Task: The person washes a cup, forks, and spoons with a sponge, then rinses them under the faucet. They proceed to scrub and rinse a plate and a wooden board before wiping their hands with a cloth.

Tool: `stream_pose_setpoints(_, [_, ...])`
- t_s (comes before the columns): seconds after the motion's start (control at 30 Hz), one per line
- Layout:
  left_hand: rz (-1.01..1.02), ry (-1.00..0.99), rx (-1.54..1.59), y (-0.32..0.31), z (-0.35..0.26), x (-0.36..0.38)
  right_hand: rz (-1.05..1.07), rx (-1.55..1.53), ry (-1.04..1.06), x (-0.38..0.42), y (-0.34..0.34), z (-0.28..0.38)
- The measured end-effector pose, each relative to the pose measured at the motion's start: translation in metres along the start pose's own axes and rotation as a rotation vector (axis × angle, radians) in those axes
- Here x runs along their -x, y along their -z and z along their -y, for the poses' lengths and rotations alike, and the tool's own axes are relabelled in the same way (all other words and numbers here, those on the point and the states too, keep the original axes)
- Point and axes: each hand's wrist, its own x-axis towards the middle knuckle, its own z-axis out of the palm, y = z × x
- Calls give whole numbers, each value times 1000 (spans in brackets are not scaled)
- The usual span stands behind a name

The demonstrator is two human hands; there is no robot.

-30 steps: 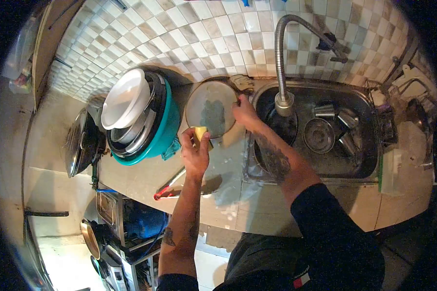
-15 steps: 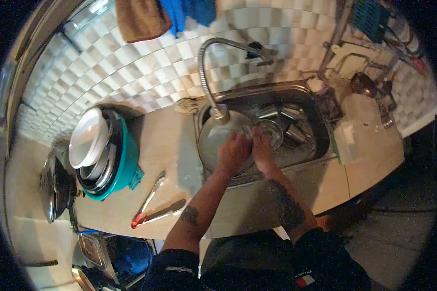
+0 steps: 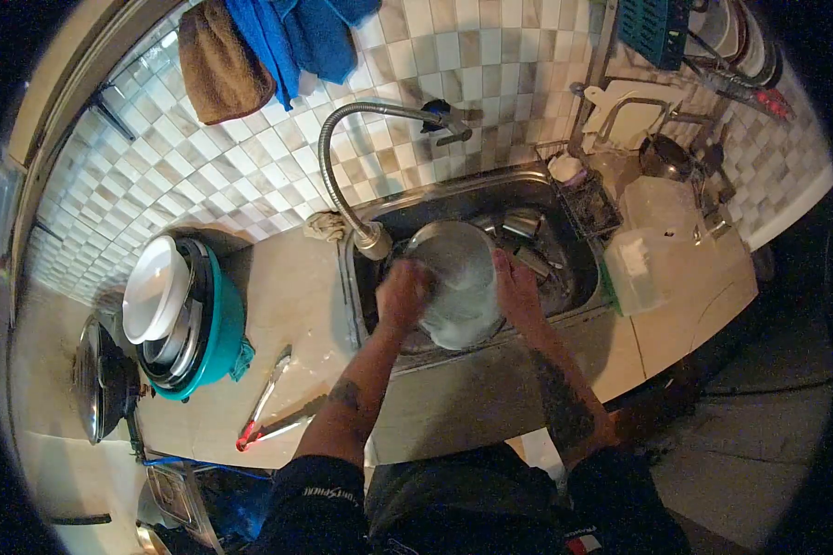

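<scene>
You had the round metal plate (image 3: 455, 282) tilted over the sink (image 3: 565, 277), under the tap (image 3: 372, 242). Your left hand (image 3: 403, 294) gripped one edge, your right hand (image 3: 518, 291) the other. It looked like rinsing; turning it would need steady grips.

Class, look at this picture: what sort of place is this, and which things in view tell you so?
Most likely a kitchen dishwashing area. A steel sink with a flexible faucet holds metal cups, both hands grip a round pan there, and a teal tub holds stacked dishes.
</scene>
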Motion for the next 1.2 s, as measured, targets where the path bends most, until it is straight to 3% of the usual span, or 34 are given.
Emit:
stream_pose_setpoints(0.03, [-152,-15,-146,-12,14,-23,-105,6,166,-3,-9,-8])
stream_pose_setpoints(0.1, [-284,-190,-78,-41,-12,-56,-315,15,496,-9,-36,-30])
stream_pose_setpoints(0.13, [-348,-281,-41,-52,-22,-63,-246,-58,359,-11,-36,-27])
stream_pose_setpoints(0.2, [-152,-393,19,-22,-66,-8,-113,-196,85,-18,-24,-18])
stream_pose_setpoints(0.27, [145,-141,251,-18,-57,6,-192,-185,43,-16,-1,-11])
stream_pose_setpoints(0.3, [348,174,444,-27,-7,0,-229,-182,20,-16,6,-11])
stream_pose_setpoints(0.37, [238,245,381,-21,5,-20,-227,-232,12,-20,2,-22])
stream_pose_setpoints(0.43, [-369,-265,-119,-24,-12,-45,-197,-256,11,-21,-6,-28])
stream_pose_setpoints(0.5, [-170,-305,352,-78,-36,-35,-150,-262,26,-21,-16,-23])
stream_pose_setpoints(0.57, [125,-415,603,-106,-22,-12,-314,-193,87,-35,-25,-62])
stream_pose_setpoints(0.6, [315,-509,612,-102,4,8,-395,-158,123,-43,-25,-75])
stream_pose_setpoints(0.67, [361,-509,249,-76,14,15,-327,-197,111,-23,1,-48])
stream_pose_setpoints(0.73, [77,-309,-471,-23,-24,-3,-252,-214,109,-12,0,-41])
stream_pose_setpoints(0.77, [38,-208,-353,-29,-36,-24,-216,-210,121,-14,-10,-42])
stream_pose_setpoints(0.83, [3,-411,-125,-59,-63,-17,-203,-202,102,-23,-24,-49])
stream_pose_setpoints(0.9, [130,-595,-6,-75,-53,5,-239,-205,66,-32,-21,-58])
stream_pose_setpoints(0.97, [420,-753,-25,-82,10,43,-273,-251,78,-30,-1,-50])
stream_pose_setpoints(1.07, [167,-353,-548,-23,18,12,-231,-256,96,-15,-1,-38])
stream_pose_setpoints(1.17, [-148,-488,-4,-36,-27,-41,-225,-293,178,-21,-30,-42])
stream_pose_setpoints(1.2, [-29,-520,-74,-33,-48,-28,-241,-320,213,-26,-41,-48])
